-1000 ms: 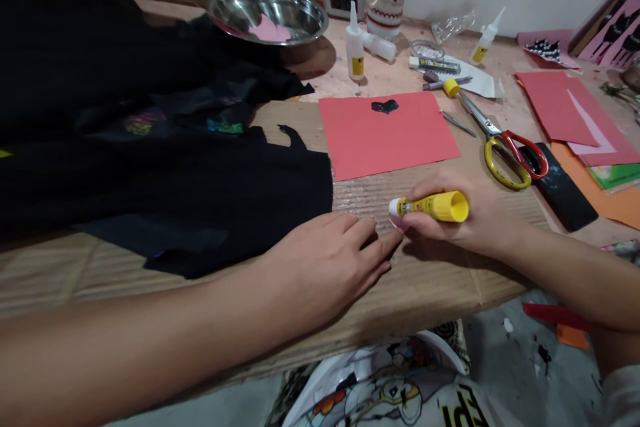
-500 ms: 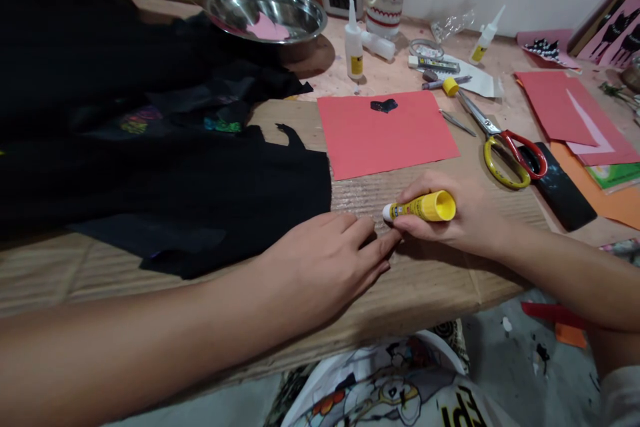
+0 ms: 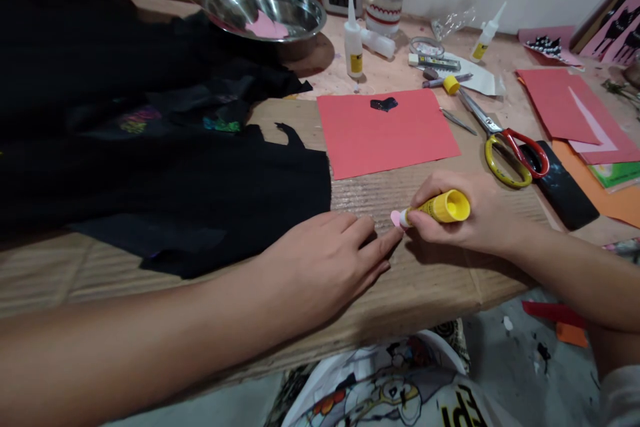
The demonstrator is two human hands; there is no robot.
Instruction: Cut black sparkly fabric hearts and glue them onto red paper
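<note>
My right hand [image 3: 480, 217] is wrapped round a yellow glue stick [image 3: 440, 207], held tilted with its white tip down at the cardboard. The tip touches a small pink paper piece [image 3: 395, 218]. My left hand [image 3: 330, 260] lies low on the cardboard [image 3: 360, 197], fingers stretched out, with the index fingertip at the lower edge of that pink piece. Just beyond the hands is a red-pink paper sheet [image 3: 390, 140] bearing a small glossy black shape [image 3: 384, 104] near its top edge. Black cloth [image 3: 240, 193] reaches up to the left hand's side.
Scissors [image 3: 507, 147] with red and yellow handles lie beside a dark phone [image 3: 565, 187] at right. Tweezers [image 3: 457, 121] rest by the sheet. A steel bowl [image 3: 310, 27], a glue bottle [image 3: 354, 47] and another glue bottle [image 3: 487, 37] stand at the back. Coloured papers [image 3: 557, 107] lie far right.
My right hand has moved the glue stick a little to the right, and the pink paper piece now shows beside its tip. My left hand has stayed in place.
</note>
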